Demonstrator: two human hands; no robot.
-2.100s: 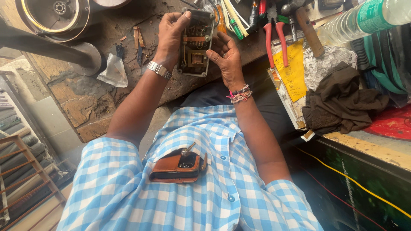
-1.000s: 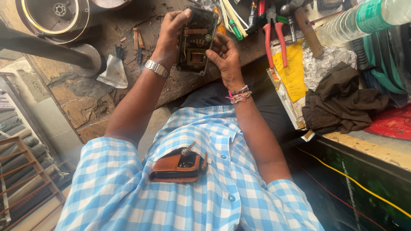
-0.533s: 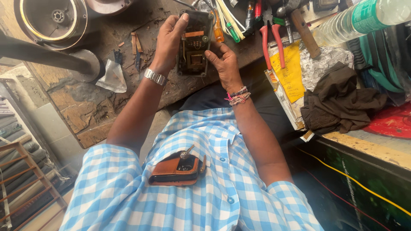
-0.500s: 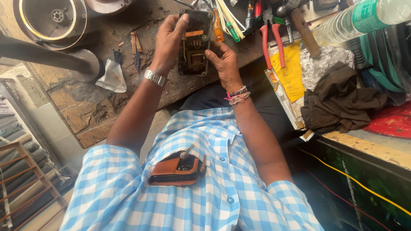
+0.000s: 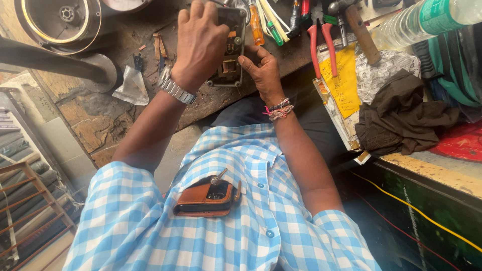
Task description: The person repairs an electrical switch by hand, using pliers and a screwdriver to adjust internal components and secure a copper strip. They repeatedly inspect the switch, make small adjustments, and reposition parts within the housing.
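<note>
Left hand (image 5: 201,45) clamps over the top of the dark circuit assembly (image 5: 228,50), grip closed around it to steady it above the tabletop (image 5: 125,115), while the right hand (image 5: 261,70) pinches its lower edge, just left of the red pliers (image 5: 321,42).

The left hand (image 5: 201,45) covers the left part of a small circuit board (image 5: 228,50), hiding its parts. At twelve o'clock, the frame's top edge cuts off the screwdrivers (image 5: 256,25) and red-handled pliers (image 5: 319,40). At one o'clock, the plastic bottle (image 5: 427,20) runs out of frame.
</note>
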